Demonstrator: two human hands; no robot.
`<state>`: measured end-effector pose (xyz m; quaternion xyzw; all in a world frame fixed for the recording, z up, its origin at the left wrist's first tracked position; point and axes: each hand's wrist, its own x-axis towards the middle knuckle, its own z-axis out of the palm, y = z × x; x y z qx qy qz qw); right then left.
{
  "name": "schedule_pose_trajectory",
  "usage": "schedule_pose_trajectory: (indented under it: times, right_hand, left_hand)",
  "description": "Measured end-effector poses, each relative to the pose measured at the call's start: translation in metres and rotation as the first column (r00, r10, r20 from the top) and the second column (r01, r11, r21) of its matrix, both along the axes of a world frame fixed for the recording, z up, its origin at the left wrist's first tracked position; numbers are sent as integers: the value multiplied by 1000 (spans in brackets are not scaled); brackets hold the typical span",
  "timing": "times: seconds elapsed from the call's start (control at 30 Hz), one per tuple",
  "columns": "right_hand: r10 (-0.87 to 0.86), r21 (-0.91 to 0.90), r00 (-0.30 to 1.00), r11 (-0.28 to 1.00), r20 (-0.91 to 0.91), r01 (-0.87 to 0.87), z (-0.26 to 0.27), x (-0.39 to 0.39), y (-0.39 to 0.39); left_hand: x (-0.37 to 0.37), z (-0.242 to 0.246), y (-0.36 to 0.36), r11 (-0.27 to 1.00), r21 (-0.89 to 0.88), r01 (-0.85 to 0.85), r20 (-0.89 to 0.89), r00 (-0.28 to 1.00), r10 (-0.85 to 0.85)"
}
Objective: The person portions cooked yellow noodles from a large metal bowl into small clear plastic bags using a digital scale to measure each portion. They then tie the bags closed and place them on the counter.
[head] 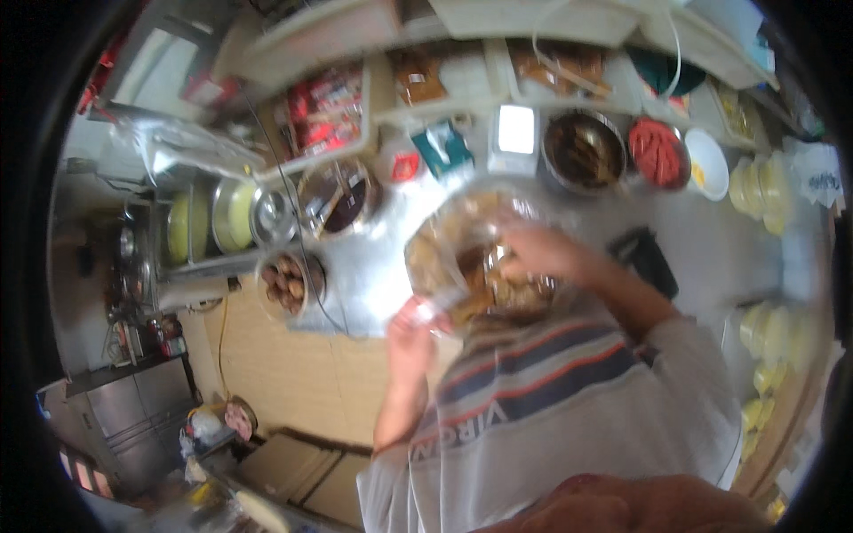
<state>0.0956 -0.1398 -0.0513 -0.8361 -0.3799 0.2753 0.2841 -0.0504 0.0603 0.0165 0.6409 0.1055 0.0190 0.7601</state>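
A large clear plastic bag (pixel 426 256) with tan-brown food pieces (pixel 476 286) in it lies on the metal counter, close against my body. At its near left edge, my left hand (pixel 413 330) pinches the plastic film. My right hand (pixel 540 253) is over the bag's right part, fingers bent down at the brown pieces. Motion blur and shiny film hide whether those fingers hold anything.
Behind the bag stand a digital scale (pixel 514 136), a pot of dark sauce (pixel 583 150), a bowl of red food (pixel 658 153) and a white bowl (pixel 705 163). Leftward are a dark-liquid pot (pixel 340 196) and a tub of brown balls (pixel 286 286). A black object (pixel 643 263) lies right.
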Motion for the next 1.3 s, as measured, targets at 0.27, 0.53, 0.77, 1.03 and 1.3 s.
schedule_pose_trajectory:
  times: [0.27,0.53,0.77,1.03,1.3]
  right_hand:
    - [-46,-91,990,994,135,58,-7,6,32]
    - [-289,-162,920,927,266,338,-39,10,75]
    - [-220,-6,942,973,254,229,-44,1,56]
    - [-406,371,856,778,-319,507,2,-55,-28]
    - [-386,489,531,208,-754,847,15,11,-148]
  left_hand:
    - [11,24,41,816,-565,-122,110,969,222]
    - [23,28,13,871,-476,-122,118,972,201]
    - [23,39,2,892,-447,-71,167,973,161]
    - [21,33,6,910,-405,-84,187,967,173]
    - [23,30,7,944,-302,-134,181,964,194]
